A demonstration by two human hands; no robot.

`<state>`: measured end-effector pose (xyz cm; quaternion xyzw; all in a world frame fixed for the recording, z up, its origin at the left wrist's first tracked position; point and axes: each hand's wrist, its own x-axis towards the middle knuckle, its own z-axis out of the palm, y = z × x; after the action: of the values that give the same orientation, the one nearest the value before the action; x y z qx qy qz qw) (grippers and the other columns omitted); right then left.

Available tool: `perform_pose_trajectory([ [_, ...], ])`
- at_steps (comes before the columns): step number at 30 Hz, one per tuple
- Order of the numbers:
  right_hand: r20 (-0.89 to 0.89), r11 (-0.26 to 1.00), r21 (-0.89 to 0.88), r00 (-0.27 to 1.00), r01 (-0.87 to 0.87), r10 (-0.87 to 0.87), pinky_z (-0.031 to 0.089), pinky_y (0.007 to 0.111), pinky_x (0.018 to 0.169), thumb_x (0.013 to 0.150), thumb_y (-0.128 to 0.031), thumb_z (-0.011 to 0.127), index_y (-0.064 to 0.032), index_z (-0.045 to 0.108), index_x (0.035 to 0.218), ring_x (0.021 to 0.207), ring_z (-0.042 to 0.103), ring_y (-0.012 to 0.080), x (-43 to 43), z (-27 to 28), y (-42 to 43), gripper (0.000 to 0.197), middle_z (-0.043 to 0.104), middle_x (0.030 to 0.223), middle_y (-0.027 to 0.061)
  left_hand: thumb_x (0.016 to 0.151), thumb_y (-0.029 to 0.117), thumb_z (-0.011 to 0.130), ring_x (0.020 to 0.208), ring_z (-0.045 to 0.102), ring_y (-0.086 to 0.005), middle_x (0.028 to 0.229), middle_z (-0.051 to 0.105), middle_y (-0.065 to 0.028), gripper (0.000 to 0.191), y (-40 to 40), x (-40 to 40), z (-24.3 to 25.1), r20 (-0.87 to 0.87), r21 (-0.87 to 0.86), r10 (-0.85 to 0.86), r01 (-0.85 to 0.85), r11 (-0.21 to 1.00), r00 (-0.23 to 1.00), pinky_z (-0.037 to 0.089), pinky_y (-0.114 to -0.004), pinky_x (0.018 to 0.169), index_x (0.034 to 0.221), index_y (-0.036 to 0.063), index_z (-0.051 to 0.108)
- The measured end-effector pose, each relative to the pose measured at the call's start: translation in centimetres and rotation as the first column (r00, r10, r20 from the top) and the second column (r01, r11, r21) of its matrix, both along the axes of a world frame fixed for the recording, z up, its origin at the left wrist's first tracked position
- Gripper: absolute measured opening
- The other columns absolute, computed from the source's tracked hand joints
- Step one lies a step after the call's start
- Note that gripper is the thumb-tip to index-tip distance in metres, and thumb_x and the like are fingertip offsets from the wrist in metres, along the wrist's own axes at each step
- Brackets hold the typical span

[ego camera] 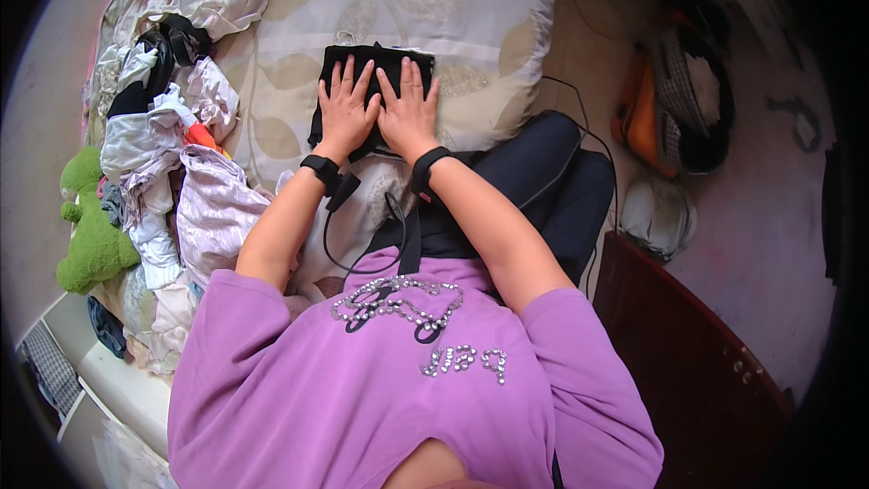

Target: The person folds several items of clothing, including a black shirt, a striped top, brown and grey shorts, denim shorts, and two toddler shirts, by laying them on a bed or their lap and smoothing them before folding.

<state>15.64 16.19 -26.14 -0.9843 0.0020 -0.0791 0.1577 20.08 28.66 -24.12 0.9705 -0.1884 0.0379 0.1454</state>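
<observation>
A folded black cloth item (372, 68) lies on the patterned bedding (475, 7) in front of me. My left hand (347, 109) presses flat on its left part, palm down with the fingers spread. Beside it, my right hand (409, 105) rests palm down on the right part, its outer fingers reaching the cloth's right edge. The thumbs are close together near the middle. White material peeks out behind the cloth's far edge. Each wrist wears a black band, and a black cable hangs by the left wrist.
Rumpled clothes (217, 204) are heaped along the bed's left side, with a green plush toy (95, 224) at the edge. Right of the bed, an orange bag (638, 115) and a whitish plastic bag (657, 217) are on the floor, near a dark red panel (679, 353). A cable runs past my legs.
</observation>
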Motion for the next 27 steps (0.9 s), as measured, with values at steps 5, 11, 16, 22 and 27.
perform_pose_trajectory([
  [5,-0.105,0.999,0.015,0.994,-0.042,0.043,0.013,0.066,0.096,0.079,-0.043,0.052,-0.0251,0.035,0.134,0.134,0.013,0.0358,0.8,2.1,0.7,0.061,0.016,0.143,0.0232,0.073,0.049,0.060,0.131,0.019,-0.0386,0.144,0.020,-0.0174,0.072,2.9,1.1,-1.2,-0.010,0.000,0.126,-0.126,0.992,0.992,0.016,-0.056,0.102,0.136,0.0273,0.033],
  [11,-0.200,0.986,-0.164,0.980,-0.039,0.006,0.018,0.067,0.094,0.083,-0.048,0.049,-0.0235,0.030,0.137,0.135,0.010,0.0357,-2.0,3.0,0.6,0.063,0.013,0.144,0.0247,0.071,0.060,0.056,0.134,0.014,-0.0374,0.144,0.017,-0.0206,0.075,2.7,-1.3,-1.9,-0.132,-0.153,0.096,-0.116,0.981,0.987,0.011,-0.055,0.105,0.136,0.0315,0.032],
  [16,-0.428,0.974,0.006,0.879,-0.228,0.209,0.018,0.060,0.099,0.086,-0.053,0.043,-0.0231,0.021,0.141,0.135,0.010,0.0331,-0.2,1.6,-0.7,0.066,0.008,0.146,0.0216,0.075,0.061,0.050,0.135,0.009,-0.0366,0.145,0.012,-0.0230,0.073,5.1,-0.9,0.0,-0.322,-0.117,0.139,-0.185,0.976,0.936,0.008,-0.057,0.104,0.138,0.0332,0.026],
  [22,-0.571,0.428,0.814,0.675,0.393,0.467,0.027,0.040,0.098,0.090,-0.040,0.041,-0.0086,0.045,0.125,0.122,0.040,0.0221,3.4,9.7,-8.0,0.047,0.049,0.128,0.0103,0.080,0.036,0.056,0.092,0.060,-0.0267,0.103,0.062,-0.0156,0.042,11.6,2.1,4.6,-0.524,-0.464,0.028,-0.313,0.829,0.851,0.046,-0.035,0.081,0.109,0.0049,0.059],
  [27,-0.486,0.128,0.867,0.758,0.482,0.434,0.034,0.035,0.094,0.092,-0.032,0.042,-0.0037,0.047,0.121,0.112,0.049,0.0192,1.5,11.9,-11.4,0.041,0.057,0.116,0.0082,0.080,0.037,0.058,0.088,0.062,-0.0238,0.095,0.064,-0.0163,0.043,20.4,-0.1,9.0,-0.286,-0.520,0.382,-0.477,0.709,0.879,0.047,-0.032,0.079,0.105,0.0015,0.060],
])
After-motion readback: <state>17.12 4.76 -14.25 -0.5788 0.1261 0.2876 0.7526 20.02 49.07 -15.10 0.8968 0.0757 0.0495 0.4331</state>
